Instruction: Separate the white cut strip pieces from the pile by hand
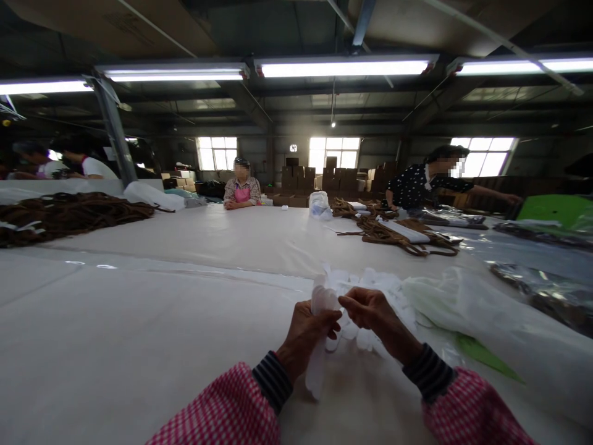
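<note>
My left hand [306, 330] is closed around a bundle of white strips [321, 309] that stands up above the fist and hangs down below it. My right hand [370, 312] is closed in a pinch just to the right of the bundle's top; what the fingertips hold is too small to name. Both hands hover over a large white table [139, 334]. Behind them lies a loose pile of white strips [370, 284]. Both sleeves are pink checked with dark striped cuffs.
Clear plastic bags [467, 303] lie right of my hands. Brown cords are piled at the left [69, 213] and at the far right [398, 235]. One person sits across the table [241, 188]; another leans over it at the right [426, 182]. Cartons are stacked behind.
</note>
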Demonstrator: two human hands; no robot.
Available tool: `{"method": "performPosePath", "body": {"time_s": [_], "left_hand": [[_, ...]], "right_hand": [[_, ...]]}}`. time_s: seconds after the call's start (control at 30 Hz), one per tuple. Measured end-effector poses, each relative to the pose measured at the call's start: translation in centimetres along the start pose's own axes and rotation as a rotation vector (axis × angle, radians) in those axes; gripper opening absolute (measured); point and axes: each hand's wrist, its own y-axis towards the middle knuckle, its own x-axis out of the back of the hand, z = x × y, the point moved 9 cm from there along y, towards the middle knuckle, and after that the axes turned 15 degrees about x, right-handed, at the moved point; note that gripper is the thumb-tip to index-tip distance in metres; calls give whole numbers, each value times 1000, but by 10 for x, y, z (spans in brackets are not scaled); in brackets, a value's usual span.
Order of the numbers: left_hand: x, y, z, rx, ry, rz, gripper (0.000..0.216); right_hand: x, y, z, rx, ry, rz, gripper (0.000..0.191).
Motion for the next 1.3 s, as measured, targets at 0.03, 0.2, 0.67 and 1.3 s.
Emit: {"method": "performPosePath", "body": {"time_s": [0.03,0.2,0.67,1.3], "left_hand": [[1,0,0,-1,1,0,42],[0,0,1,21,6,-9,40],[-6,-2,4,115,-7,79,46],[3,-5,-16,-71,40,-28,43]], "right_hand": [[-8,-2,1,8,30,18,55],[-15,-4,-1,45,82,37,53],[22,0,-23,-51,245,-93,33],[-8,-4,2,24,145,103,20]]}}
